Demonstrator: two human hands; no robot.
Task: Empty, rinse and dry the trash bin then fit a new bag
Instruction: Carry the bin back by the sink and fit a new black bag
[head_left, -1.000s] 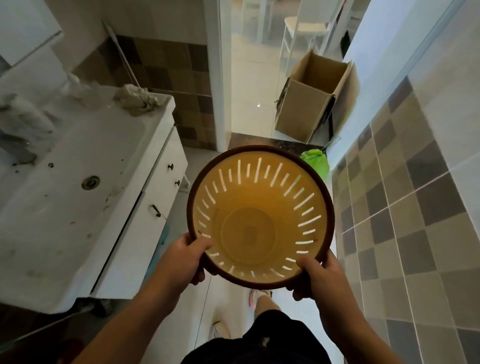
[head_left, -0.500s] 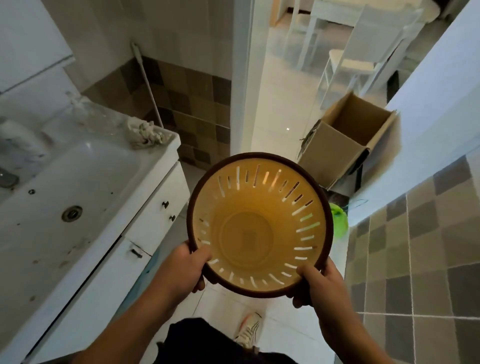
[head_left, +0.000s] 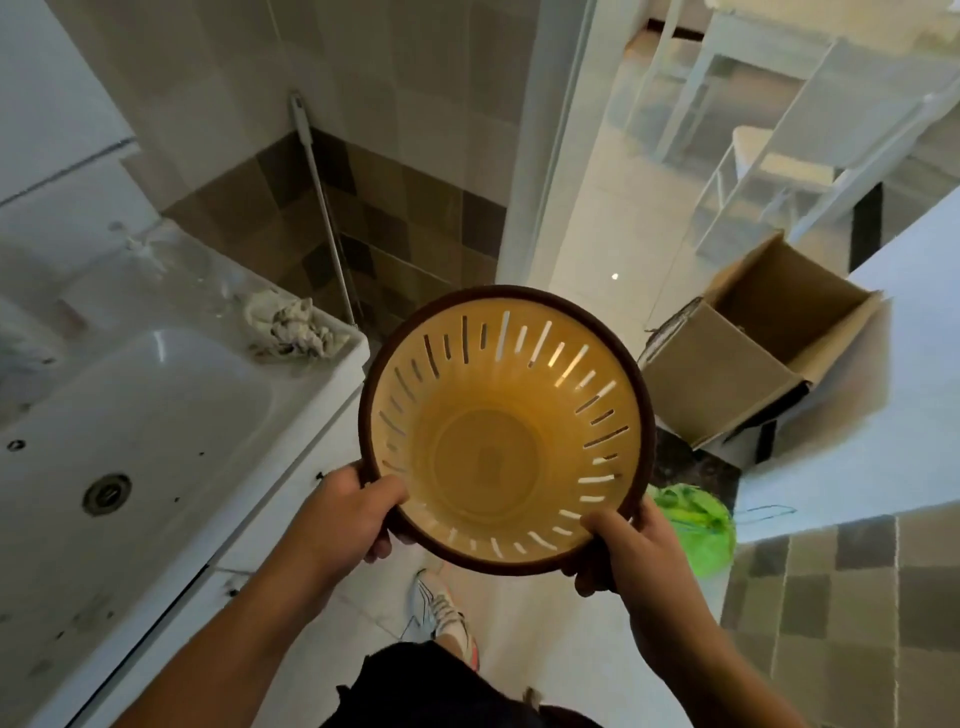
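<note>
Yellow slotted bin (head_left: 506, 431), empty, mouth tipped toward us, is clamped at its brown rim by our left hand (head_left: 345, 512) at 8 o'clock and right hand (head_left: 631, 545) at 5, with the sink (head_left: 171, 410) at 9, nearer our left.

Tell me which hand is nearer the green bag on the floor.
Right. The right hand grips the bin's rim just left of the green bag; the left hand grips the rim's far side, by the sink.
</note>
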